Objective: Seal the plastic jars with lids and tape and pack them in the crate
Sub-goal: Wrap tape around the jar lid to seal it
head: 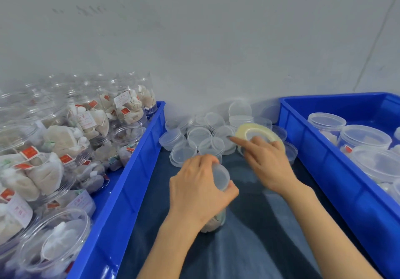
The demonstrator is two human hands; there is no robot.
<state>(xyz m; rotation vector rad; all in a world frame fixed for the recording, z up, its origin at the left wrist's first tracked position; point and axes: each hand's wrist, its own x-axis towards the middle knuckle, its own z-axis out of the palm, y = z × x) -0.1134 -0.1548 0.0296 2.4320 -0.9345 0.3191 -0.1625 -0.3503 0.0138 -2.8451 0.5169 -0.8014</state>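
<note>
My left hand (198, 188) grips a clear plastic jar (217, 218) with a lid (220, 175) on top, held upright over the dark cloth between two crates. My right hand (265, 164) holds a roll of clear tape (257, 130), its fingers curled through the ring and the index finger stretched left toward the loose lids (198, 135). The left blue crate (138, 166) holds several open jars filled with tea bags (86, 125). The right blue crate (320, 148) holds several lidded jars (363, 136).
A heap of clear loose lids lies against the grey wall (194, 51) between the crates. Dark blue cloth (249, 246) covers the space under my arms. The crates close in both sides.
</note>
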